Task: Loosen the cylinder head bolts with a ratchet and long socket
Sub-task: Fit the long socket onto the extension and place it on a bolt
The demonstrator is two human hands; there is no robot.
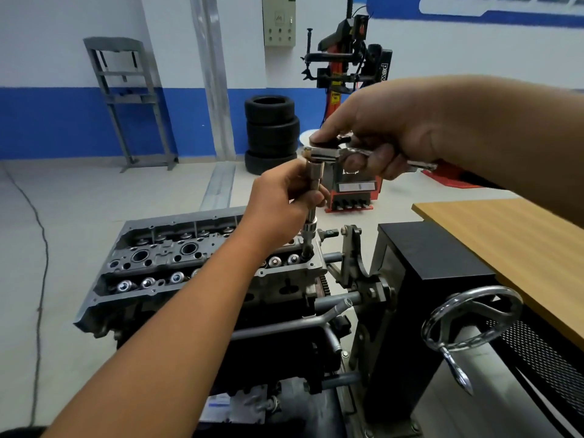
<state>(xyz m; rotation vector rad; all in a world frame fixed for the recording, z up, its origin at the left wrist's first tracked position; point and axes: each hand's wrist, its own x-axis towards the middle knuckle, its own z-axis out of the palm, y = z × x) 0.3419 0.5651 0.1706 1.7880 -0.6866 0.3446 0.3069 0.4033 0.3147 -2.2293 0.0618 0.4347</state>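
A grey cylinder head (164, 263) lies on an engine held in a stand, valve springs showing in rows. A long socket and extension (311, 222) stands upright with its lower end in a bolt hole at the head's right end. My left hand (281, 203) grips the extension near its top. A chrome ratchet (328, 153) sits level on top of the extension. My right hand (379, 134) holds its handle, with the forefinger laid over the ratchet's head. The bolt itself is hidden inside the hole.
The black engine stand (420, 279) with a chrome handwheel (471, 317) is at the right. A wooden table top (512, 241) lies beyond it. A stack of tyres (271, 134), a red tyre changer (347, 90) and a grey press frame (126, 99) stand at the back.
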